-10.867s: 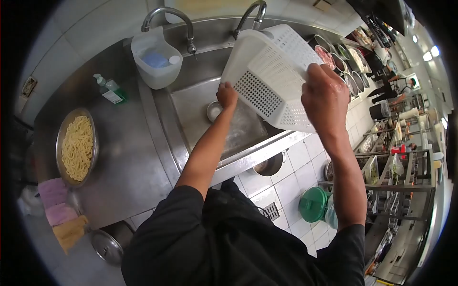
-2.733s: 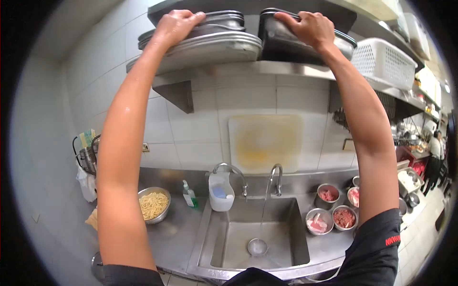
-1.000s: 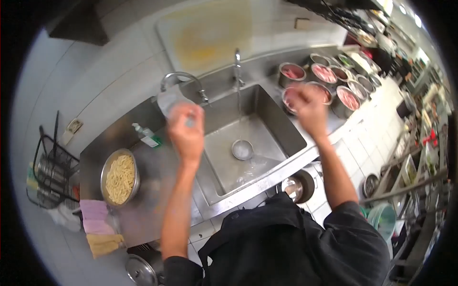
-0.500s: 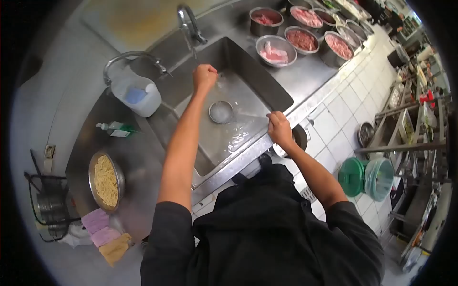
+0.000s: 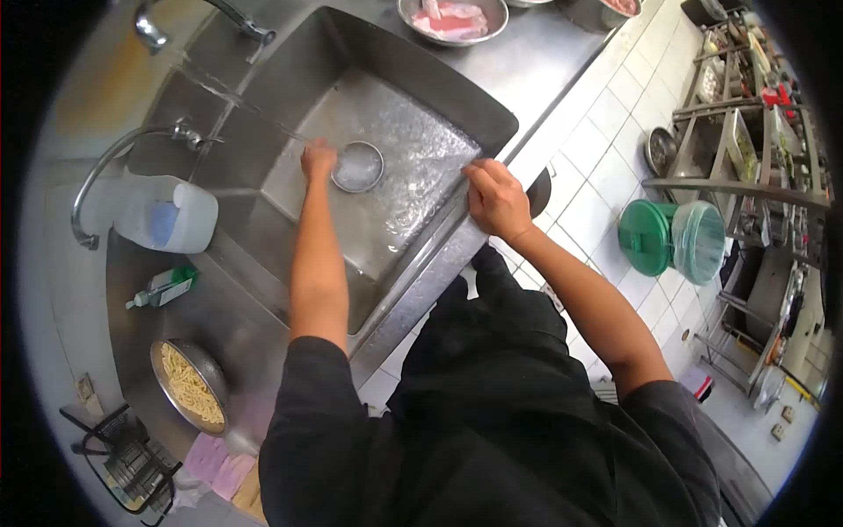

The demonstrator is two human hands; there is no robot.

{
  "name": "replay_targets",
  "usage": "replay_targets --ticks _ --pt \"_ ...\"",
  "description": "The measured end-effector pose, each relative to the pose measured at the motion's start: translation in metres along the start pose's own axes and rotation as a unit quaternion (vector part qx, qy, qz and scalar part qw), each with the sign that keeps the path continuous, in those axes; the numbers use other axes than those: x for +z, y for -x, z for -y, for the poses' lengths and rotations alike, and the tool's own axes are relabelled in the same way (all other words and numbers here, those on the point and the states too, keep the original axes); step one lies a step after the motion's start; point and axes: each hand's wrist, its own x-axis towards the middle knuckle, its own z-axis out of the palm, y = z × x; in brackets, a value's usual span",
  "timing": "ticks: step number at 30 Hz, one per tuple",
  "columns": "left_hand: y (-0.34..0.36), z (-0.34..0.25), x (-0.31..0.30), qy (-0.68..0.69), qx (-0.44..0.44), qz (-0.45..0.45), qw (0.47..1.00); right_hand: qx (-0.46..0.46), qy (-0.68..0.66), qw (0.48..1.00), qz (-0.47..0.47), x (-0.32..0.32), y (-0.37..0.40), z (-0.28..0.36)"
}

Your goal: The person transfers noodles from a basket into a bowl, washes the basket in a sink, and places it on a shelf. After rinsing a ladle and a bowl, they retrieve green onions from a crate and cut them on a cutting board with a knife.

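My left hand [image 5: 319,161] is inside the steel sink [image 5: 386,246], low and just left of the round metal-rimmed drain [image 5: 358,167]. Its fingers are curled closed; what they hold, if anything, is hidden. A thin stream of water from the faucet [image 5: 151,28] runs toward this hand. My right hand [image 5: 498,198] rests at the sink's front edge, fingers bent over the rim. Water shines on the sink floor around the drain.
Left of the sink stand a white plastic jug [image 5: 195,215], a green soap bottle [image 5: 167,286] and a bowl of noodles [image 5: 189,386]. A bowl of raw meat [image 5: 452,19] sits behind the sink. Right, on the tiled floor, are a green bucket [image 5: 645,237] and a clear-lined bin [image 5: 699,241].
My left hand has gone from near the faucet down beside the drain. My right hand stays at the sink's front edge. The view has turned and come closer to the sink.
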Motion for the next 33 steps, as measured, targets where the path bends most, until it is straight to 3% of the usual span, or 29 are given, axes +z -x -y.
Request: replay_targets --ticks 4,5,6,7,11,12,14,17,19,21,22,23,25,28,29,31,32,33 --pt "0.018 0.076 0.087 0.075 -0.152 0.043 0.985 -0.002 0.016 1.0 0.008 -0.002 0.0 -0.001" --pt "0.029 0.071 0.087 0.073 -0.149 0.051 0.985 -0.01 0.01 1.0 0.007 -0.002 -0.001 -0.002" --pt "0.044 0.062 0.079 0.268 -0.242 0.058 0.931 -0.017 0.003 1.0 0.005 -0.001 0.001 -0.002" --pt "0.05 0.053 0.076 0.452 -0.324 0.061 0.829 -0.022 0.01 1.0 -0.003 0.001 0.001 -0.003" --pt "0.028 0.038 0.076 0.31 -0.321 0.071 0.892 -0.023 0.008 1.0 0.003 -0.002 0.0 -0.001" --pt "0.035 0.02 0.056 0.109 -0.149 0.047 0.982 -0.02 0.012 1.0 0.014 -0.002 0.001 -0.002" --pt "0.044 -0.022 0.015 -0.098 0.051 0.018 0.994 -0.033 0.01 0.999 -0.008 0.0 0.0 -0.002" --pt "0.048 -0.056 -0.015 -0.17 0.115 0.015 0.979 -0.019 -0.001 1.0 -0.009 0.006 0.002 -0.005" --pt "0.028 -0.035 -0.019 -0.148 0.247 -0.041 0.957 -0.013 0.012 1.0 -0.001 0.012 0.005 -0.01" --pt "0.031 -0.022 -0.026 -0.051 0.164 -0.017 0.985 -0.005 0.018 1.0 0.012 0.011 0.005 -0.007" --pt "0.042 -0.021 -0.032 0.155 0.009 0.065 0.986 -0.003 0.02 1.0 0.002 0.009 0.004 -0.005" --pt "0.061 -0.026 -0.046 0.35 -0.145 0.147 0.914 -0.01 0.007 1.0 -0.006 0.012 0.003 -0.006" --pt "0.041 0.04 -0.005 0.551 -0.32 0.177 0.75 -0.017 -0.008 1.0 -0.019 0.013 0.002 -0.006" --pt "0.039 0.054 0.003 0.534 -0.276 0.222 0.768 -0.015 0.005 1.0 0.018 0.012 0.004 -0.008" --pt "0.029 0.049 -0.005 0.452 -0.232 0.243 0.826 -0.011 0.005 1.0 0.015 0.014 0.004 -0.009" --pt "0.051 -0.018 -0.051 0.286 -0.092 0.193 0.934 -0.009 0.005 1.0 0.013 0.016 0.005 -0.011" --pt "0.029 -0.019 -0.047 0.089 0.052 0.127 0.987 -0.016 0.006 1.0 0.012 0.016 0.004 -0.012" --pt "0.017 -0.029 -0.053 -0.114 0.191 0.052 0.974 0.001 0.006 1.0 0.026 0.014 0.004 -0.011"
